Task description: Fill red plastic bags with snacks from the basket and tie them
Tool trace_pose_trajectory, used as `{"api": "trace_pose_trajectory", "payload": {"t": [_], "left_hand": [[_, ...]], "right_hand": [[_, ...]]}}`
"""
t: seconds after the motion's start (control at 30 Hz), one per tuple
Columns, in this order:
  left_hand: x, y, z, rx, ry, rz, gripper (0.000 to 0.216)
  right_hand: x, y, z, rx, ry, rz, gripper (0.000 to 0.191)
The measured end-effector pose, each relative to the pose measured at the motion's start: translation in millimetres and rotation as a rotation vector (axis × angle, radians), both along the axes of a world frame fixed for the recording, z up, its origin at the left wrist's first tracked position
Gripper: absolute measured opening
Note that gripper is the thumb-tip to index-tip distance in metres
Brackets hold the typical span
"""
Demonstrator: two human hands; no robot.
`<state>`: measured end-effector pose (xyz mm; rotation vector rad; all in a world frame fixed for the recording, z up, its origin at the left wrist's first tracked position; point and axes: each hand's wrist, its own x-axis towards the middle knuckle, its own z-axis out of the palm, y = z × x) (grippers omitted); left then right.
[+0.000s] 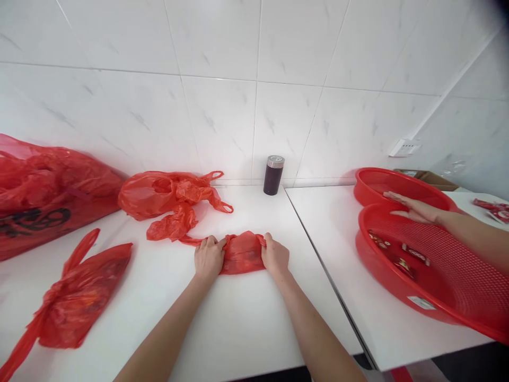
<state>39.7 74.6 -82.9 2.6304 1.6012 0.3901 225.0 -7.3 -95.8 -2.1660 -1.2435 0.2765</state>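
Note:
A small red plastic bag (pixel 243 255) lies on the white table between my hands, with darker contents showing faintly through its film. My left hand (pixel 209 257) is closed on the bag's left upper edge, fingers curled into the plastic. At the opposite edge, my right hand (pixel 275 254) pinches the bag's right upper corner. Just left of my left hand, crumpled red plastic bags (pixel 173 223) lie close by, a strand of plastic reaching toward my fingers. What the held bag contains cannot be made out.
A tied, filled red bag (pixel 85 297) lies at left, near a large red bag (pixel 51 196). A dark tumbler (pixel 273 175) stands by the wall. At right, another person's hand (pixel 415 208) hovers over red baskets (pixel 397 289); the nearer holds several wrapped snacks (pixel 415 254).

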Motion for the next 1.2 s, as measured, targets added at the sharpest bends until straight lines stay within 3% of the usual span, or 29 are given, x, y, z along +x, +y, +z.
{"api": "trace_pose_trajectory", "payload": {"t": [0.13, 0.27, 0.4, 0.53, 0.63, 0.73, 0.83, 0.9, 1.0, 1.07, 1.2], "left_hand": [[-11.5, -4.8, -0.2, -0.021, -0.071, 0.017, 0.033], [-33.6, -15.5, -0.3, -0.087, -0.208, 0.058, 0.033], [-54.4, -26.5, 4.3, -0.227, -0.430, 0.153, 0.034], [-74.1, -33.7, 24.1, -0.434, -0.673, 0.179, 0.042], [-83.1, -37.9, 48.4, -0.457, -0.792, 0.179, 0.038], [-67.3, -45.3, 70.4, -0.283, -0.870, 0.209, 0.033], [-22.1, -54.2, 77.9, -0.145, -0.773, 0.007, 0.034], [10.7, -56.9, 74.7, -0.149, -0.564, -0.182, 0.036], [33.6, -53.9, 70.0, -0.246, -0.443, -0.221, 0.018], [21.5, -49.8, 76.0, -0.309, -0.434, -0.197, 0.004], [-55.9, -45.0, 120.6, -0.348, -0.537, -0.119, 0.021]], "right_hand": [[8.8, -8.1, 7.3, 0.046, 0.138, 0.058, 0.022], [34.8, -17.7, 17.0, 0.066, 0.422, 0.211, 0.043], [51.4, -21.7, 17.7, 0.173, 0.689, 0.239, 0.045], [52.5, -24.1, 13.3, 0.311, 0.840, 0.187, 0.048], [52.7, -27.3, 11.7, 0.399, 0.924, 0.169, 0.048], [53.6, -28.5, 11.1, 0.452, 1.002, 0.167, 0.045], [54.2, -27.7, 9.7, 0.462, 1.063, 0.172, 0.041], [55.5, -27.5, 8.0, 0.475, 1.092, 0.158, 0.042], [59.9, -27.7, 4.6, 0.519, 1.131, 0.097, 0.046], [63.4, -27.5, 2.4, 0.547, 1.157, 0.049, 0.047], [66.4, -24.6, -0.3, 0.552, 1.195, -0.013, 0.044]]}}
